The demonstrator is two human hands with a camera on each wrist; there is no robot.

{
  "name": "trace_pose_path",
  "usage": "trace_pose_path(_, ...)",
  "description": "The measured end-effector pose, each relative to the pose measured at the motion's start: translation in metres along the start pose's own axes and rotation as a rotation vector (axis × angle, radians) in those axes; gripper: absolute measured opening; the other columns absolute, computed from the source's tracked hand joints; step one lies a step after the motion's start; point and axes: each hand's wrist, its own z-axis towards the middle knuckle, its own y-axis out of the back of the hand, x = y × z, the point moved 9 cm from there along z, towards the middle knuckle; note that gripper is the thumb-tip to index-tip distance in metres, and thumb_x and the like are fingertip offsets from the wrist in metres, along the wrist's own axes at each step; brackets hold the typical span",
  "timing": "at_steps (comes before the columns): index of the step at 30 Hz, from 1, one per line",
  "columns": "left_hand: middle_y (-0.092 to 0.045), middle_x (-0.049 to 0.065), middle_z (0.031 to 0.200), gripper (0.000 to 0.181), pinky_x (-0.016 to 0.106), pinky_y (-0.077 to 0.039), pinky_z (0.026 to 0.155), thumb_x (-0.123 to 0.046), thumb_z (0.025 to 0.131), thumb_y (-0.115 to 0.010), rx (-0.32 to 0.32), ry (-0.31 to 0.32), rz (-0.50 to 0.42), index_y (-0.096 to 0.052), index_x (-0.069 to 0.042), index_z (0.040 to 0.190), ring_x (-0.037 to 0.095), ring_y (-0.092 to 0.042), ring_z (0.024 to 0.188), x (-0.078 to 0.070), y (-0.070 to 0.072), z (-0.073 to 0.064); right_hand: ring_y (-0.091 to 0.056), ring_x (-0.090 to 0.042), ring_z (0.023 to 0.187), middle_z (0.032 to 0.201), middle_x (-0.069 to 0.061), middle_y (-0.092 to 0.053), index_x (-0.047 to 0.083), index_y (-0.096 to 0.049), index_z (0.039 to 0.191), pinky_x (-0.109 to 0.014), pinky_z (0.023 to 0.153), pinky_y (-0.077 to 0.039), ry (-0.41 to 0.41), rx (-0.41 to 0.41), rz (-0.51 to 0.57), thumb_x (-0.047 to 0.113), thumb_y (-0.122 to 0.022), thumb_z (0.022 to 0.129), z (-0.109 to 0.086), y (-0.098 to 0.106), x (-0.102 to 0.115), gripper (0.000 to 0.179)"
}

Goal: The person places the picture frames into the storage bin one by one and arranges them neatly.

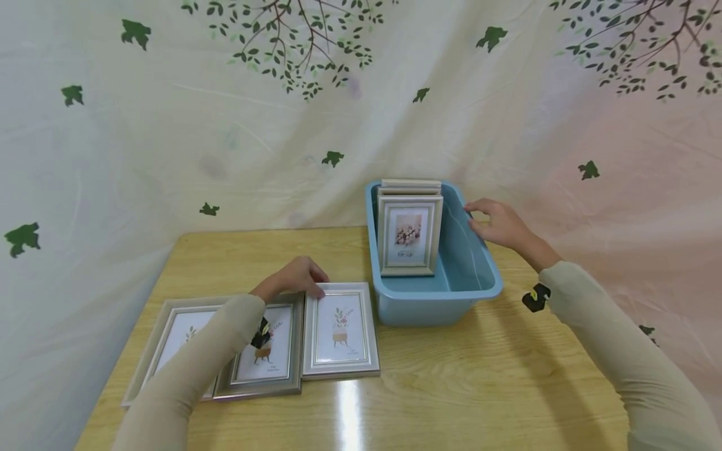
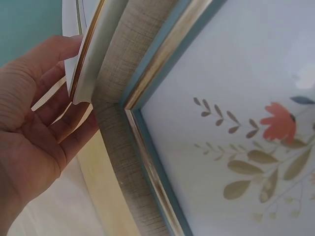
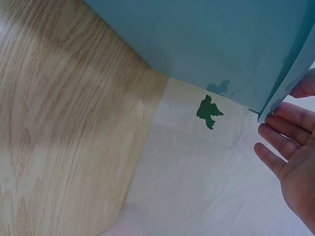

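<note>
My left hand pinches the upper left corner of a white picture frame, which lies face up with a potted plant print. In the left wrist view the thumb is on one face of that frame's edge and the fingers are on the other side. Against its left side lies a grey-brown picture frame, partly covered by my left sleeve. My right hand holds the right rim of a blue plastic bin; in the right wrist view its fingers meet the rim's edge.
Several picture frames stand stacked upright in the bin's left part. A silver-edged frame lies at the far left, partly behind my left arm. The wooden table ends at a printed cloth backdrop behind.
</note>
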Motion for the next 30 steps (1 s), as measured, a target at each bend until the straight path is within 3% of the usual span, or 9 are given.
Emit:
trace_pose_path(11,-0.079,0.009,0.105,0.025,0.034,-0.06,0.082,-0.01,0.082,-0.083,-0.001,-0.063,0.068,-0.079,-0.006,0.107,0.019,-0.072,0.092,-0.018,0.011,0.005,-0.055,-0.048,0.127,0.133,-0.029,-0.063,-0.007,-0.063,0.13,-0.066,0.107,-0.044,-0.019,0.008,0.006,0.013,-0.061,0.096,0.001,0.001,0.001,0.04)
trace_pose_path(16,-0.077,0.01,0.111,0.026,0.037,-0.06,0.087,-0.011,0.085,-0.081,0.006,-0.069,0.047,-0.077,-0.006,0.11,0.024,-0.071,0.102,-0.019,0.012,0.006,-0.056,-0.048,0.127,0.134,-0.029,-0.063,-0.006,-0.063,0.13,-0.066,0.107,-0.044,-0.019,0.008,-0.003,0.013,-0.061,0.096,0.001,0.001,0.001,0.04)
trace_pose_path(19,-0.075,0.014,0.116,0.028,0.039,-0.061,0.085,-0.011,0.087,-0.078,0.011,-0.094,0.003,-0.075,-0.005,0.114,0.028,-0.07,0.105,-0.021,0.015,0.005,-0.056,-0.048,0.127,0.134,-0.028,-0.063,-0.006,-0.064,0.13,-0.066,0.107,-0.044,-0.019,0.01,-0.003,0.013,-0.061,0.096,0.001,0.0,0.001,0.04)
trace_pose_path(24,-0.068,0.023,0.124,0.034,0.04,-0.063,0.069,-0.008,0.09,-0.074,0.067,-0.072,-0.122,-0.069,-0.003,0.124,0.024,-0.071,0.09,-0.023,0.02,0.003,-0.056,-0.048,0.127,0.134,-0.029,-0.063,-0.007,-0.063,0.13,-0.066,0.107,-0.044,-0.016,0.009,0.006,0.013,-0.06,0.096,0.0,0.0,0.002,0.04)
trace_pose_path(30,-0.068,0.018,0.124,0.037,0.039,-0.064,0.073,-0.011,0.091,-0.075,0.119,-0.017,-0.184,-0.068,-0.007,0.127,0.021,-0.071,0.091,-0.022,0.025,0.001,-0.056,-0.048,0.128,0.135,-0.029,-0.062,-0.007,-0.063,0.131,-0.066,0.108,-0.044,-0.021,0.015,0.01,0.014,-0.06,0.096,0.0,0.0,0.002,0.041)
